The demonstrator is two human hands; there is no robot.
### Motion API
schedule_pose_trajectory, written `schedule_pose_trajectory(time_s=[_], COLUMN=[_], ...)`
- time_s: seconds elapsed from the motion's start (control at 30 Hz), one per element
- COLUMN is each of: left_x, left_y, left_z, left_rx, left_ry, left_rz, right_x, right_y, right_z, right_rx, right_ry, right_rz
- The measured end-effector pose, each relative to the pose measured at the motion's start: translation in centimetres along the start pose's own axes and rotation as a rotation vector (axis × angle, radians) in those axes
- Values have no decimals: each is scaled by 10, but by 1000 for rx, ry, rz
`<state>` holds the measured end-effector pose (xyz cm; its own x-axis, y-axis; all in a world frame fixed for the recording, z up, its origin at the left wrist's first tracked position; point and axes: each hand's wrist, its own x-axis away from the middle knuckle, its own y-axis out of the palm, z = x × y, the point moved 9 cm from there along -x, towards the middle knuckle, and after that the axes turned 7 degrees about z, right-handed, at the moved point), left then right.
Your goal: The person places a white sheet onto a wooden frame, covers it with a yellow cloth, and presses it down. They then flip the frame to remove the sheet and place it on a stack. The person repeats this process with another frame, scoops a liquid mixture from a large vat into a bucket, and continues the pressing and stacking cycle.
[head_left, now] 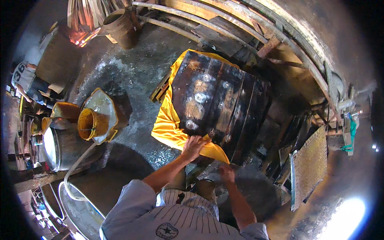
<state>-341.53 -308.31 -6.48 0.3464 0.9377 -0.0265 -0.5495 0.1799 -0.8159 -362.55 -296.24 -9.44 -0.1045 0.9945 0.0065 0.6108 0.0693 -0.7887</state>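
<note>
A dark, worn wooden board top (216, 106), made of several planks with pale stains, stands in front of me. A yellow cloth (166, 122) comes out from under it along its left and near sides, and a strip shows at its far edge. At the near left corner, my left hand (193, 147) is closed on the bunched cloth, its fingers bent against the wood. My right hand (227, 173) is lower and to the right, close to the cloth's near tip. It is in shadow and its fingers do not show clearly, so I cannot tell whether it grips anything.
Left of me are a yellow bucket (93, 124) on a yellow-rimmed tray, a large metal drum (66, 148) and a hose (82, 158). A rusty bin (120, 28) stands near a fire. Another person (30, 82) bends at far left. A woven panel (310, 164) leans at right; rails (208, 24) curve behind.
</note>
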Motion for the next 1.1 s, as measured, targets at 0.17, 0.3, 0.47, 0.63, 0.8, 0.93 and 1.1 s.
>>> schedule_pose_trajectory(time_s=[0.17, 0.3, 0.47, 0.63, 0.8, 0.93, 1.1], left_x=[119, 260, 165, -59, -143, -163, -155], left_y=[23, -122, -101, -47, -45, -55, -67], left_z=[-120, -346, -388, -310, -287, -281, -287], left_rx=[-55, -277, 346, 648, 909, 922, 851], left_ry=[-68, -1252, -1433, -729, -1194, -1252, -1232], left_rz=[-377, 197, 389, 210, -67, -84, -120], right_x=[71, 100, 61, -59, -127, -175, -166], right_y=[43, 18, -41, -81, -65, -74, -59], right_z=[18, 82, 180, 176, 214, 177, 183], right_rx=[-223, -67, -84, -458, -763, -1172, -1329], right_ry=[349, 846, 857, 1029, 1140, 1049, 1241], right_rz=[259, 408, 498, 355, 329, 261, 196])
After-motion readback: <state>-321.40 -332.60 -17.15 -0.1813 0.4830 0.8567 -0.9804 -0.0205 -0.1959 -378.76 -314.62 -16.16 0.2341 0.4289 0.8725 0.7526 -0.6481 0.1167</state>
